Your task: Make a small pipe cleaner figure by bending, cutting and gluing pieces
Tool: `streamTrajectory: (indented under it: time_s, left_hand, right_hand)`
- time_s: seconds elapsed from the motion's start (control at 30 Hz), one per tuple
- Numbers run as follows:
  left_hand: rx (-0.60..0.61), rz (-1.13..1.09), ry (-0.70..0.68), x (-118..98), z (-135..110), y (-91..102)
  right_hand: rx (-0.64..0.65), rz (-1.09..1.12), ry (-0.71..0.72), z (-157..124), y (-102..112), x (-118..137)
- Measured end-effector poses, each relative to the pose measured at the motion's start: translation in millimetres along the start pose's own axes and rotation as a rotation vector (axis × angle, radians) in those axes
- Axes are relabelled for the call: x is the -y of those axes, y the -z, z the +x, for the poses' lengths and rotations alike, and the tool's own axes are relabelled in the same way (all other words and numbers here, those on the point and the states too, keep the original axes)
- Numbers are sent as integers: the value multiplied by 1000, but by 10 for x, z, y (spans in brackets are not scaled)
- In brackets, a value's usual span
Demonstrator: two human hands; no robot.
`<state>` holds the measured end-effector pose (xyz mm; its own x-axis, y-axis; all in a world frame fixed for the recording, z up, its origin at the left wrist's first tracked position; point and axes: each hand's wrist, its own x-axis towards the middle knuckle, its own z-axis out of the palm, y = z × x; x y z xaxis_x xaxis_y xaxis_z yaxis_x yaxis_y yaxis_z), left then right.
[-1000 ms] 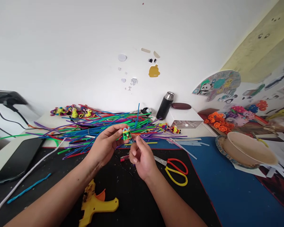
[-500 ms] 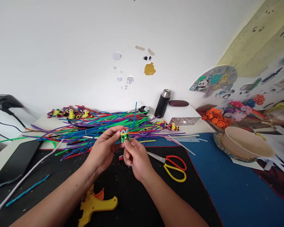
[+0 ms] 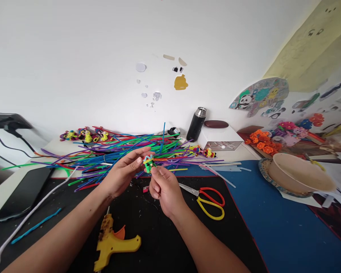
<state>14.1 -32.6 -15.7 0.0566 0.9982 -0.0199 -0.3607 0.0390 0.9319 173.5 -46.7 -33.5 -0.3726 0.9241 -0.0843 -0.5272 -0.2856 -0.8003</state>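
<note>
The little green toy was up in the air, between the fingers of both hands. The right hand had its thumb and fingers pinched tight on the low part of the toy. The left hand had its fingers curved and a bit spread around the other side; I couldn't be sure if they gripped it or were only near it.

If the right pinch got loose, the toy could drop onto the black mat under the fingers. If it squeezed too hard, the toy might get squashed.

Closer in than the fingers lay a yellow glue gun, its tip showing just beside the left arm. I couldn't see if it was hot; if so, a bump could burn.

Scissors lay right of the fingers, where a careless swing could knock them. Past the fingers, a messy pile of fuzzy sticks could hide a dropped toy.
</note>
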Motion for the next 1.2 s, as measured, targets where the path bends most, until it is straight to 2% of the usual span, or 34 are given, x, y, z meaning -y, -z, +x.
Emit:
streamTrajectory:
  time_s: [0.27, 0.5, 0.73, 1.2]
  left_hand:
    - [118, -20, -52, -32, 62, 187]
    - [238, 350, -103, -313, -32, 241]
    - [321, 482, -130, -441, -48, 211]
    - [333, 493, -116, -469, -47, 224]
  right_hand:
    - [3, -30, -12, -7, -1, 20]
    - [28, -74, -26, -38, -8, 14]
    - [48, -102, -44, -48, -8, -9]
    - [64, -118, -68, -44, -5, -24]
